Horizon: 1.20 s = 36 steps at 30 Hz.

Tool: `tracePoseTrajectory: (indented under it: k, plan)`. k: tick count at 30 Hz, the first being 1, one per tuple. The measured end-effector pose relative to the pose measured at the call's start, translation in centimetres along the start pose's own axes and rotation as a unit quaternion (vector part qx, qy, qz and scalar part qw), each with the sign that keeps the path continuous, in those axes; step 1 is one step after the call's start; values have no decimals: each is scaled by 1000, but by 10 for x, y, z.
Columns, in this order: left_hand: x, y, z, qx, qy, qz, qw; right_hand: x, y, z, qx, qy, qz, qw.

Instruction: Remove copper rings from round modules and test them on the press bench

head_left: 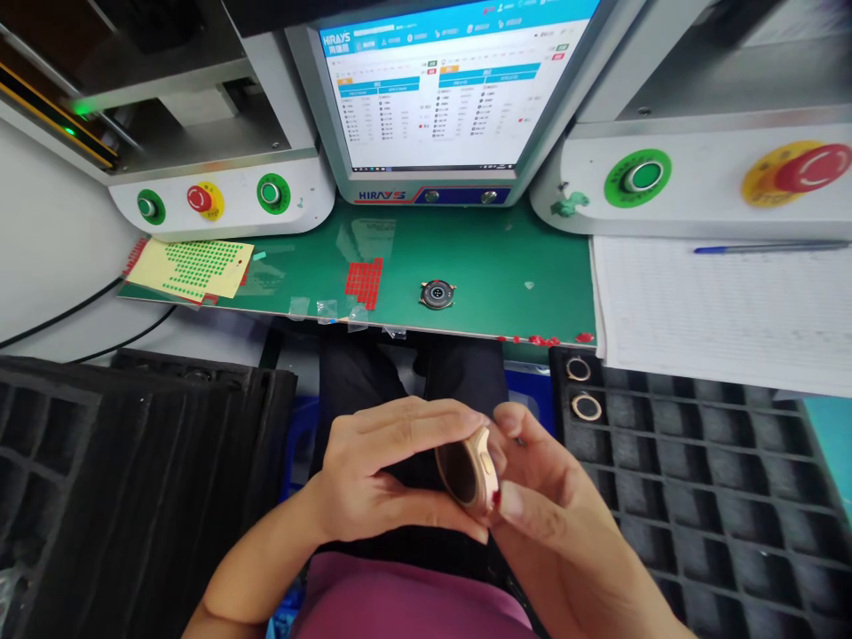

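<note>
Bench (506,266): green, far side
Watch (459,475): near middle, tilted over lap
Left hand (363,466): pinching watch by its edge
Right hand (559,510): thumb at rim's red spot (496,499), can't tell if gripping
Risk: loose pinch drops watch; thumb slip shifts red spot

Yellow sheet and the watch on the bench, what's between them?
The head view shows a green scrap, then red stickers, between the sheet and watch.

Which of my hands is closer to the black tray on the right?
Right. Your right hand is just left of the tray; your left hand is farther left, holding a watch.
</note>
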State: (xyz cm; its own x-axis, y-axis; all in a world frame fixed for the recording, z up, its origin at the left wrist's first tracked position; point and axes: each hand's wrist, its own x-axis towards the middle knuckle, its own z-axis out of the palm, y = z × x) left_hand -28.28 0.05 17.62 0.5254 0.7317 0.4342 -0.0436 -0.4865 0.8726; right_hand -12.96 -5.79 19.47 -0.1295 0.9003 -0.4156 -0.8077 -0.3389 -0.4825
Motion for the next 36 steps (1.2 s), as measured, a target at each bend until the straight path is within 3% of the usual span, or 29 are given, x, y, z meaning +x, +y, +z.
tracePoseTrajectory:
  k: [4,7,9,12,14,16,18,25,33,36]
  plan:
    - [-2,-2,0,-51,2,-18,999,1,8,3,27,-14,2,1000]
    - [0,0,1,-162,19,-89,983,4,14,4,37,-23,-12,999]
    - [3,3,2,-280,39,-173,943,9,15,1,31,-25,-32,999]
    - [4,8,4,-433,52,-281,855,16,13,-8,-9,31,-123,992]
    - [2,10,6,-496,54,-317,807,20,13,-13,-44,67,-188,979]
    - [0,11,10,-518,64,-333,785,21,17,-15,-66,68,-224,970]
    - [-3,11,14,-504,83,-335,792,20,23,-15,-76,53,-245,965]
    - [-2,16,24,-339,116,-338,870,14,35,-11,-91,15,-246,965]
    - [-10,21,22,-168,40,-313,934,14,32,0,-76,-28,-179,981]
    - [-10,22,19,-84,0,-273,958,14,32,4,-58,-32,-159,985]
